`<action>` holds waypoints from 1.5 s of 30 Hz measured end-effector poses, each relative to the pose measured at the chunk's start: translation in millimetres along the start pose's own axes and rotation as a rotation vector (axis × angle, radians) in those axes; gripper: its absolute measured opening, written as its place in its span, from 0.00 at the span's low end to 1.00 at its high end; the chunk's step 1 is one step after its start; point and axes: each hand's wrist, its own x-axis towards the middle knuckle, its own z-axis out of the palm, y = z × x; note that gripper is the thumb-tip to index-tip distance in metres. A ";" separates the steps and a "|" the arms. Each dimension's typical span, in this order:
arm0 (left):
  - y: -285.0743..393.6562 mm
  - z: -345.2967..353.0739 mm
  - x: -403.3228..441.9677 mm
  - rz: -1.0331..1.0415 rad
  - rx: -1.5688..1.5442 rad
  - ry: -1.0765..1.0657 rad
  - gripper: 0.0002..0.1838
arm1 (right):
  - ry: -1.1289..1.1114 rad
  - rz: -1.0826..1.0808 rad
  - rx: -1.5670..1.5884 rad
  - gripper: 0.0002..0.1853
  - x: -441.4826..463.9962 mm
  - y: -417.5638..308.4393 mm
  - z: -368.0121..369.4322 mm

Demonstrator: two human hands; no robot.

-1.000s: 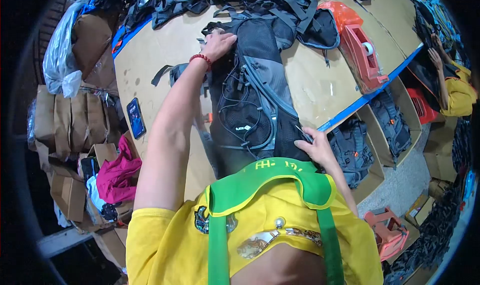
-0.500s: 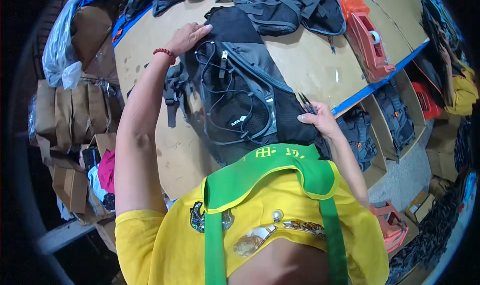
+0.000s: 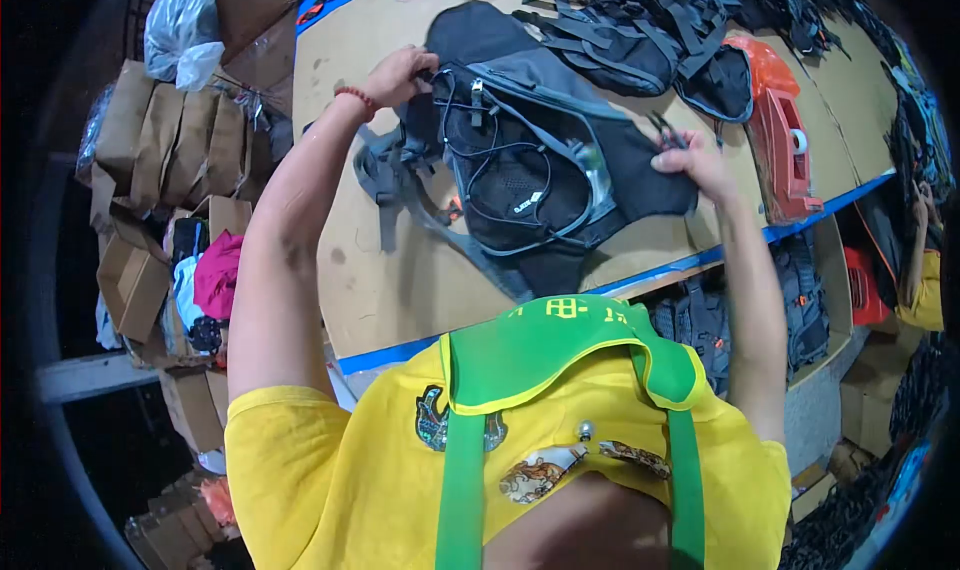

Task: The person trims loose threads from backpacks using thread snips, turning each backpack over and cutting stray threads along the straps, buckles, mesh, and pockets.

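Observation:
A black and grey backpack [image 3: 530, 185] lies on the cardboard-covered table, front panel facing up, with a bungee cord, a zip and a small white logo. My left hand [image 3: 402, 77], a red bead bracelet at its wrist, is closed on the backpack's upper left edge. At the other side, my right hand [image 3: 695, 163] is closed around dark thread snips [image 3: 662, 130], points outward. Its fingers also pinch the backpack's dark side fabric, which is stretched out to the right. Straps with buckles [image 3: 385, 175] hang loose at the left of the backpack.
A red tape dispenser [image 3: 785, 160] stands at the table's right side, beside an orange plastic bag [image 3: 765, 65]. More dark backpacks [image 3: 630, 50] lie along the back. Boxes with packs [image 3: 800, 290] stand below the blue-taped edge. Another person's arm [image 3: 918, 250] shows far right.
Both hands have shifted up and the backpack has turned, its lower part swinging up and right. My left hand has closed on its edge. The right side fabric is now pulled outward.

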 end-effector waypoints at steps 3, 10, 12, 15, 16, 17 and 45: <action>12.4 -14.6 -22.2 -0.050 -0.154 0.055 0.11 | -0.138 -0.214 -0.372 0.14 20.4 -70.8 -26.8; 80.7 -32.9 -69.2 -0.329 -0.677 0.238 0.06 | 0.424 -0.953 -1.285 0.08 83.4 -155.1 -72.0; 104.7 -6.4 -83.8 -0.509 -0.883 0.439 0.05 | 0.418 -0.736 -0.947 0.07 76.3 -177.1 -68.0; 150.5 54.2 -95.4 -0.864 -1.207 0.680 0.06 | 0.479 -0.820 -0.809 0.07 47.2 -161.6 -31.5; 161.7 75.6 -98.7 -0.896 -1.255 0.686 0.06 | 0.419 -0.790 -0.756 0.07 33.1 -153.7 -17.3; 170.3 92.1 -100.7 -0.954 -1.299 0.627 0.06 | 0.355 -0.728 -0.662 0.05 19.6 -139.7 -0.9; 236.4 90.0 -69.4 -0.531 -1.468 0.445 0.37 | 0.346 -0.523 -0.375 0.04 -32.9 -34.6 106.6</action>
